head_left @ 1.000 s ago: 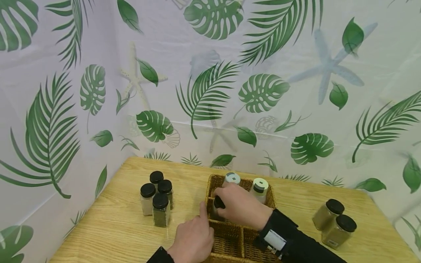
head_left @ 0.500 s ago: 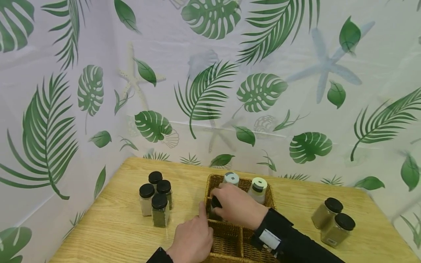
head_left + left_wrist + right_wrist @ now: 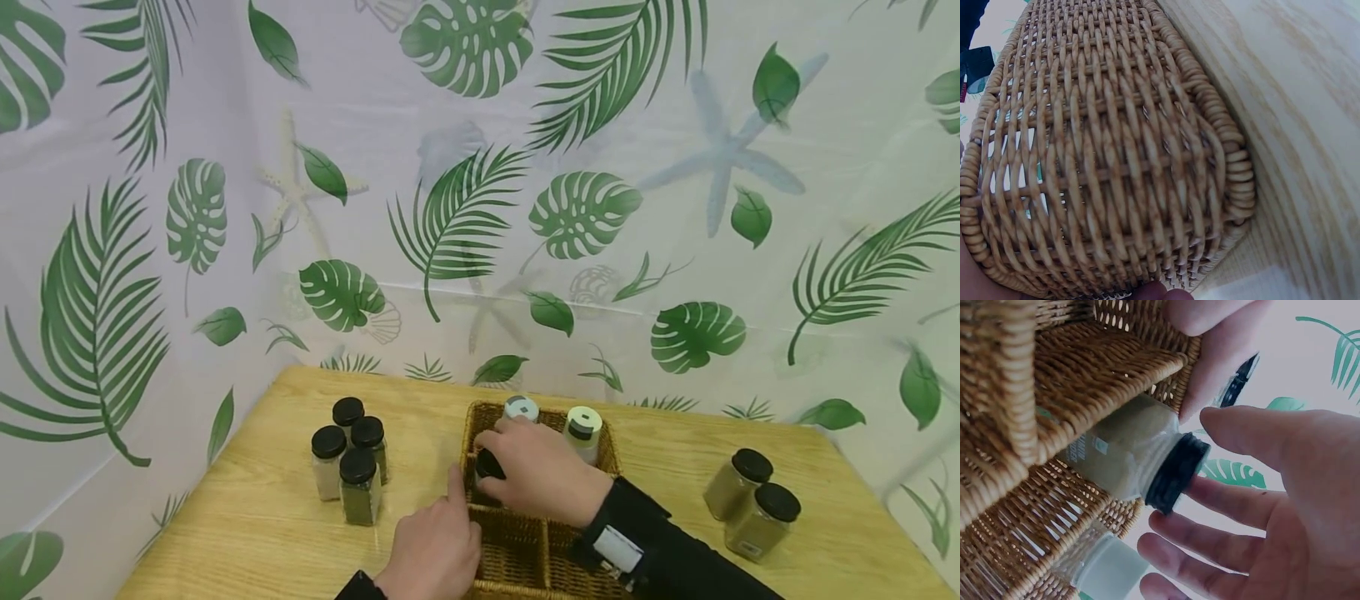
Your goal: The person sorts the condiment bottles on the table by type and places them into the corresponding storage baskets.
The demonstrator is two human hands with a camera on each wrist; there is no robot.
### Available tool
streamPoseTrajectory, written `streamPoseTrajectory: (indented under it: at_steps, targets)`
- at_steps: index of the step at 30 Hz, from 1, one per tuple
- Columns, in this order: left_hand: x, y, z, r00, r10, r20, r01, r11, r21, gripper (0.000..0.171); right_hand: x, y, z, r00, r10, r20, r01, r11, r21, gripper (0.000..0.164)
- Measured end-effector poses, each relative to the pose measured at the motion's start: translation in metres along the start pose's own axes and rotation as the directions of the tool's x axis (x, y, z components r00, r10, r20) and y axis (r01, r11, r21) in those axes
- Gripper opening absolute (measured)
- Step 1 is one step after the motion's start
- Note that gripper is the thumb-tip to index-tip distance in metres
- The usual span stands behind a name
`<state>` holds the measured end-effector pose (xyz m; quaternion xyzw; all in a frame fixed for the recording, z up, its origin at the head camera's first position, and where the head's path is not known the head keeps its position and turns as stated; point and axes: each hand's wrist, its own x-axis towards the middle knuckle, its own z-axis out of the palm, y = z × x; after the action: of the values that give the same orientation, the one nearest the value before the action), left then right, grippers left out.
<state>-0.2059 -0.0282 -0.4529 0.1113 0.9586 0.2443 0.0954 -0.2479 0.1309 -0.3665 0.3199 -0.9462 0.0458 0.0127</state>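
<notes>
A woven wicker basket (image 3: 545,554) with compartments stands on the table. My right hand (image 3: 538,471) is over its left middle compartment, around the black lid of a clear spice jar (image 3: 1125,447) standing inside. In the right wrist view, the index finger is right at the lid and the thumb sits slightly off it, the other fingers spread and fairly straight. My left hand (image 3: 435,542) holds the basket's left rim, index finger extended along it. Two pale-lidded bottles, one with a whitish lid (image 3: 521,407) and one with a yellowish lid (image 3: 583,421), stand in the back compartments.
Several black-lidded spice jars (image 3: 360,492) cluster on the table to the left. Two more black-lidded jars (image 3: 761,525) stand at the right. A leaf-printed cloth (image 3: 480,208) hangs behind the wooden table (image 3: 247,533).
The head view has shifted slightly, so everything appears a little further left. Both hands, the jars and the basket keep nearly the same positions relative to one another.
</notes>
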Motion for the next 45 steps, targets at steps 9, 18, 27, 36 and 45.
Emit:
streamPoseTrajectory:
  at_steps: [9,18,27,36,45]
  targets:
    - [0.000,0.002,-0.002,1.000,-0.002,0.005,0.001,1.000,0.015,0.072,-0.015,0.006,-0.016,0.996,0.062,-0.060,-0.063,0.998,-0.009,0.041]
    - [0.001,0.000,-0.001,1.000,0.011,0.007,-0.011,0.999,-0.035,0.071,-0.038,0.025,-0.030,0.984,0.116,-0.135,-0.117,0.993,0.002,0.040]
    - [-0.001,0.000,-0.002,0.999,0.034,-0.003,-0.034,0.999,-0.038,0.070,-0.072,0.052,-0.050,0.974,0.203,-0.104,-0.202,0.979,0.020,0.040]
    - [-0.001,-0.001,-0.003,1.000,0.025,0.011,-0.024,0.998,-0.054,0.071,-0.100,0.071,-0.055,0.950,0.296,-0.103,-0.297,0.955,0.005,0.043]
    - [0.000,-0.001,-0.002,0.999,0.011,0.034,-0.009,0.999,-0.051,0.072,-0.122,0.100,-0.050,0.929,0.343,-0.138,-0.345,0.938,0.009,0.043]
